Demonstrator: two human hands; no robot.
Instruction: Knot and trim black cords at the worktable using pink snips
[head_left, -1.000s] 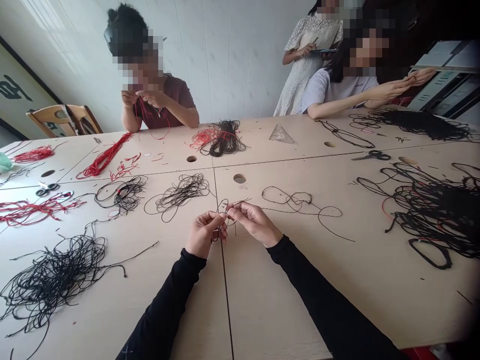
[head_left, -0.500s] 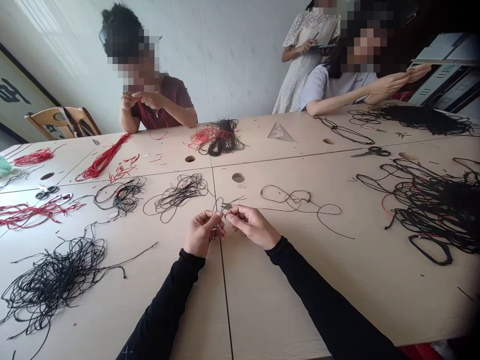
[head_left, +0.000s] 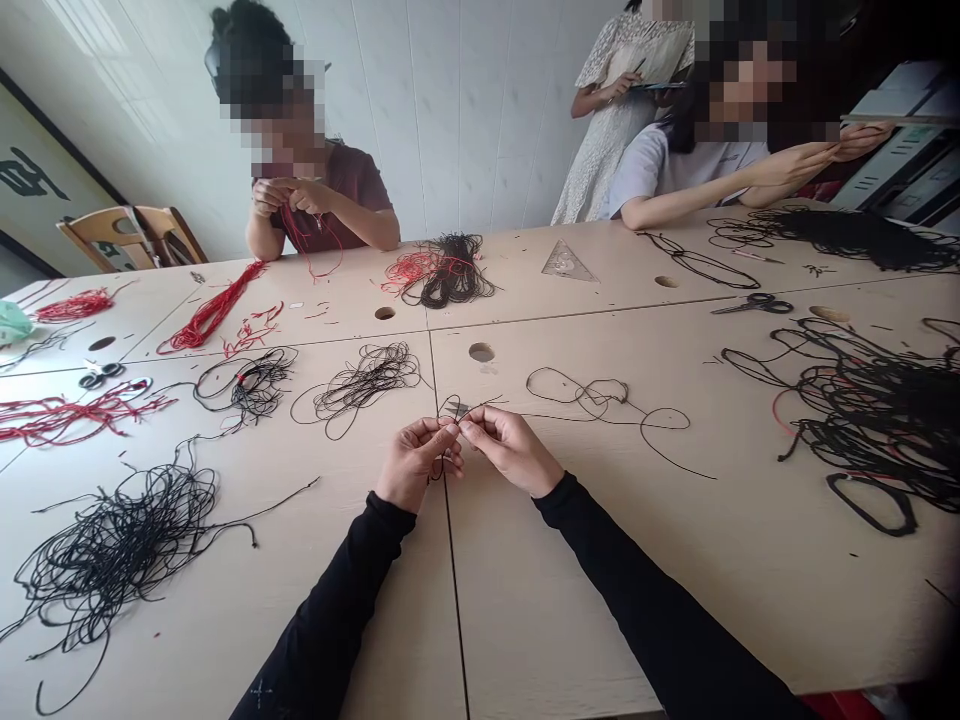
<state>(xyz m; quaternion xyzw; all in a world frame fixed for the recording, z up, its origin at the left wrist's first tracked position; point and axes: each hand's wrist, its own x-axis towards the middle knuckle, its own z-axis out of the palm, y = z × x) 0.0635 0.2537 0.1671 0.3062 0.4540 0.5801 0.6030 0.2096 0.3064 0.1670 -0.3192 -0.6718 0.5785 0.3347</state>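
Note:
Above the seam of the table, my left hand [head_left: 417,458] and my right hand [head_left: 510,448] meet fingertip to fingertip. Both pinch a thin black cord [head_left: 555,417], which forms a small loop at the left fingers. From my right hand the cord runs rightward to a loose tangle of loops on the tabletop. A small greyish blade-like piece [head_left: 456,409] shows just behind my fingertips; the rest of it is hidden. Whether there is a knot between the fingers is too small to see.
Black cord heaps lie at left [head_left: 127,550] and right [head_left: 900,400]. A red cord bundle [head_left: 214,310], scissors [head_left: 752,303], smaller scissors [head_left: 101,374] and a clear set square [head_left: 568,262] are on the table [head_left: 540,600]. Two people sit opposite, hands raised; another person stands behind.
The whole view has shifted slightly, with everything a little farther right. My hands stay together on the cord, with only a small change in the fingers.

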